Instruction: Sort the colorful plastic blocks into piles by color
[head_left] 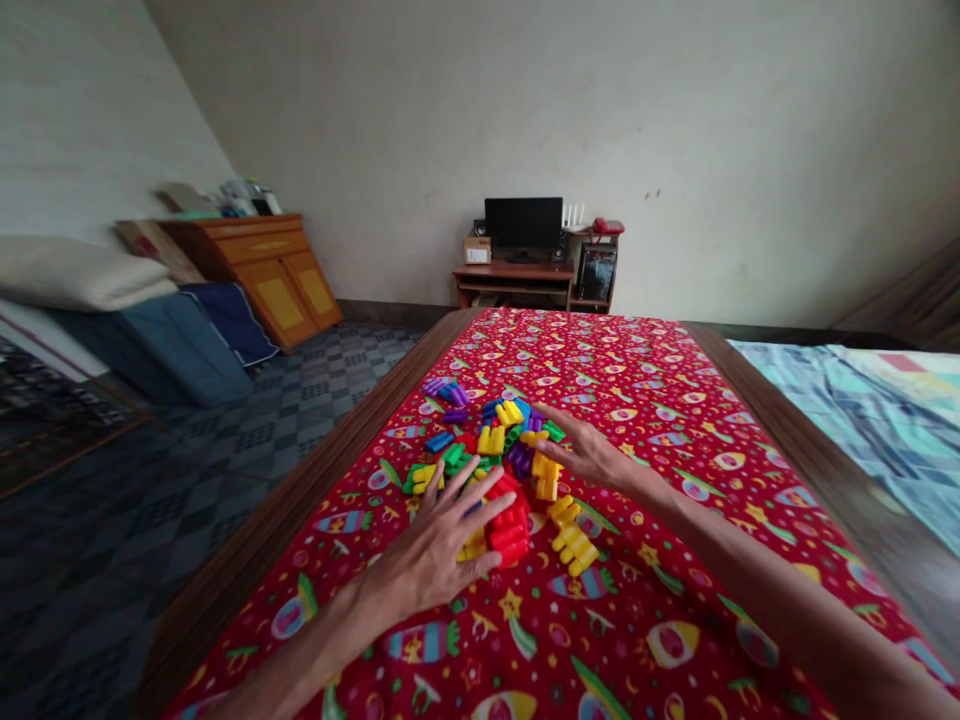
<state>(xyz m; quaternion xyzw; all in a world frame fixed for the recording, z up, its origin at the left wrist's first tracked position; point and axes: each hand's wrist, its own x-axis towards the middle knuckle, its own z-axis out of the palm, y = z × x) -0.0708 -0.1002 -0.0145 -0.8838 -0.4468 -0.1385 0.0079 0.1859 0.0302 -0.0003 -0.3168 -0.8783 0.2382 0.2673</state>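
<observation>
A pile of colourful plastic building blocks (491, 440) lies in the middle of a table under a red patterned cloth (637, 600). My left hand (439, 545) rests with fingers spread at the near side of the pile, its fingertips touching a stack of red blocks (508, 525) and a yellow block beneath it. My right hand (585, 450) reaches in from the right, fingers stretched out over yellow and purple blocks at the pile's edge. A yellow block cluster (571, 535) lies just in front of it. Neither hand visibly grips a block.
The table's wooden edge (300, 490) runs along the left, with tiled floor beyond. A desk with a monitor (523, 228) stands at the far wall. An orange cabinet (274, 275) and stacked bedding sit at left; a bed with a blue-green sheet (877, 410) lies at right.
</observation>
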